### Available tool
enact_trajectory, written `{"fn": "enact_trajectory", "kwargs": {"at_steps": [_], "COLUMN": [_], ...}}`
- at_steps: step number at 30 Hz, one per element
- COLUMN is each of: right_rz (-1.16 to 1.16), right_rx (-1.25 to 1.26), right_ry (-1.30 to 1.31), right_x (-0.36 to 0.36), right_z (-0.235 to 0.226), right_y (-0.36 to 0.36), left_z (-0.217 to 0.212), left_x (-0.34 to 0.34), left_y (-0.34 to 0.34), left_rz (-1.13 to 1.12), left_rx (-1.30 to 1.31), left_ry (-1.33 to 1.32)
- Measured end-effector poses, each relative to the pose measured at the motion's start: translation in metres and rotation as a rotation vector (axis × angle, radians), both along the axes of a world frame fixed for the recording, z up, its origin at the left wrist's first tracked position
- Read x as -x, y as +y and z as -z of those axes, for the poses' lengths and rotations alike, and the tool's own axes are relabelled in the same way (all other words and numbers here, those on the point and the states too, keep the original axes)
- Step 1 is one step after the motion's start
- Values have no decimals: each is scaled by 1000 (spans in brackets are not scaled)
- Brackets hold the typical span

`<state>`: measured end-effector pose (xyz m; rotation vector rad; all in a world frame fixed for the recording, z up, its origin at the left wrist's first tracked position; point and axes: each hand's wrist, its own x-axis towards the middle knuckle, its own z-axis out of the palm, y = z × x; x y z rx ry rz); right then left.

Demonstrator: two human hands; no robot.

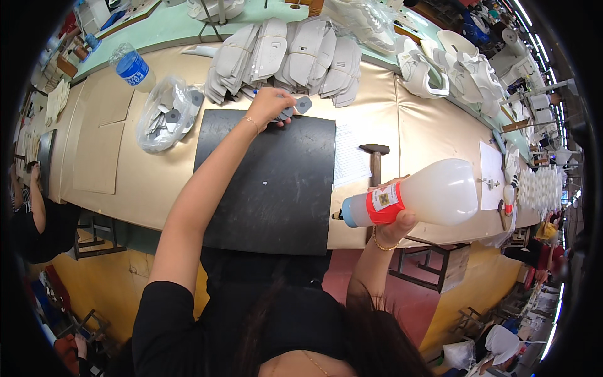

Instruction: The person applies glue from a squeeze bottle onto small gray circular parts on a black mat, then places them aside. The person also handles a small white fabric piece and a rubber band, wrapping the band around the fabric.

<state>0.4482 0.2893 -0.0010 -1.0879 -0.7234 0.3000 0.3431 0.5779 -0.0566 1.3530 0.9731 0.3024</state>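
Observation:
My left hand (273, 105) is over the far edge of a black mat (270, 182), its fingers closed on a small grey rounded piece (303, 104) with a dark spot. Part of that piece is hidden by my fingers. In my right hand (397, 226) is a squeeze bottle (443, 191) of whitish liquid, with a red label and a blue collar. The bottle lies sideways in the air, its dark nozzle pointing left toward the mat's right edge. A tiny pale scrap (265, 183) rests on the mat.
Stacks of light grey shoe pieces (270, 53) stand beyond the mat. Left of it are a plastic bag (168, 116) of small pieces and a water bottle (133, 68). A hammer (375, 160) and a printed sheet (352, 154) lie right. White shoes (427, 75) line the far right.

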Motion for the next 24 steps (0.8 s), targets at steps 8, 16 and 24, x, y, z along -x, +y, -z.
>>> {"fn": "enact_trajectory", "kwargs": {"at_steps": [8, 16, 24], "right_rz": [87, 14, -103], "right_rx": [-5, -74, -100], "right_ry": [-1, 338, 534], "right_x": [-4, -11, 7], "right_z": [-1, 0, -8], "right_y": [1, 28, 46], "left_z": [-8, -23, -60], "left_x": [11, 98, 117], "left_y": [10, -64, -125], "left_rz": [10, -55, -52], "left_rx": [84, 687, 558], "left_ry": [-69, -461, -386]}}
